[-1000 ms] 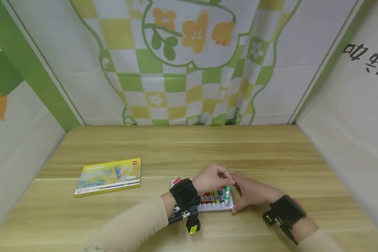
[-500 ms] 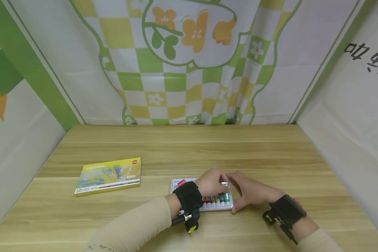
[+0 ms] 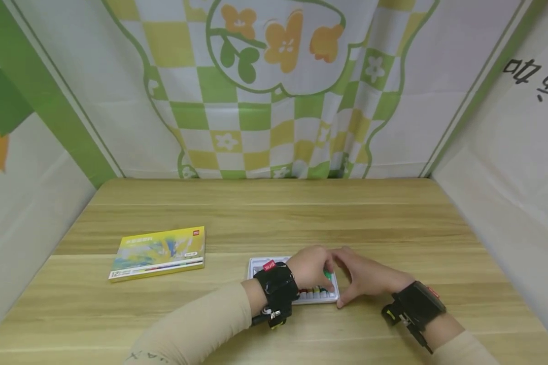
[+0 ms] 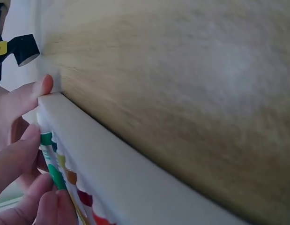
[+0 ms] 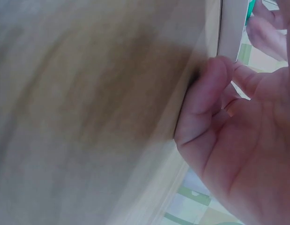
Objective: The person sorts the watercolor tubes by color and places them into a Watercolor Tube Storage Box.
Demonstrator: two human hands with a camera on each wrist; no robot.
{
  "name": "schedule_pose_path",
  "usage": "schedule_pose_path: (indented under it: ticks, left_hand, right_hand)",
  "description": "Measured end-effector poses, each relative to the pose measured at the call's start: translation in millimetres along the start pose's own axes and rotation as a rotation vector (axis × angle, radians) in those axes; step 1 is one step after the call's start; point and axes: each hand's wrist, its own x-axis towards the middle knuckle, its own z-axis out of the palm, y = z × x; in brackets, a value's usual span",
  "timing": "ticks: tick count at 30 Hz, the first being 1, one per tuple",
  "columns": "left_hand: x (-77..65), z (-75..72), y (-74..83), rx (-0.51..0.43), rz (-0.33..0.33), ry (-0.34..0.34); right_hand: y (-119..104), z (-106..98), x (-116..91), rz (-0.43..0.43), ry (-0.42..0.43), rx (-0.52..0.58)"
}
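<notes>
A white plastic tray (image 3: 254, 263) holds a row of several small paint tubes (image 3: 317, 292) in different colours. My left hand (image 3: 308, 266) reaches over it and covers many of the tubes. In the left wrist view, its thumb and fingertips pinch a green paint tube (image 4: 55, 171) that lies in the row, close to the tray's end. My right hand (image 3: 370, 276) grips that right end of the tray, thumb at the near corner and fingers at the far one. The right wrist view has the thumb (image 5: 212, 86) against the tray's wall (image 5: 233, 30).
To the left on the wooden table (image 3: 265, 213) lies a yellow printed paint box (image 3: 157, 253), apart from the tray. A patterned curtain (image 3: 255, 121) hangs behind the table's far edge. Both wrists wear black camera straps (image 3: 278, 284).
The left hand has lowered the green paint tube from above the tray's right end into the row. The right hand has stayed at the tray's end.
</notes>
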Motion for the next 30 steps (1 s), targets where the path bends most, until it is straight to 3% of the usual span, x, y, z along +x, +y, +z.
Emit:
schedule_pose_path:
  ticks: [6,13,23,30]
  left_hand:
    - [0.3,1.3,3.0,0.098,0.025,0.029]
    - [4.4,1.9,10.6,0.201,0.043,0.015]
    - [1.0,-1.8,9.7,0.199,0.033,-0.002]
    - [0.2,2.6,5.7,0.238,0.078,0.004]
  right_hand:
    - [1.0,0.6,-0.5,-0.001,0.008,0.002]
    - [0.7,0.0,-0.5,0.019,0.006,-0.030]
    - [-5.3,1.1,2.8,-0.019,0.009,-0.009]
    - [-6.5,-1.2,-0.8,-0.022,-0.002,0.004]
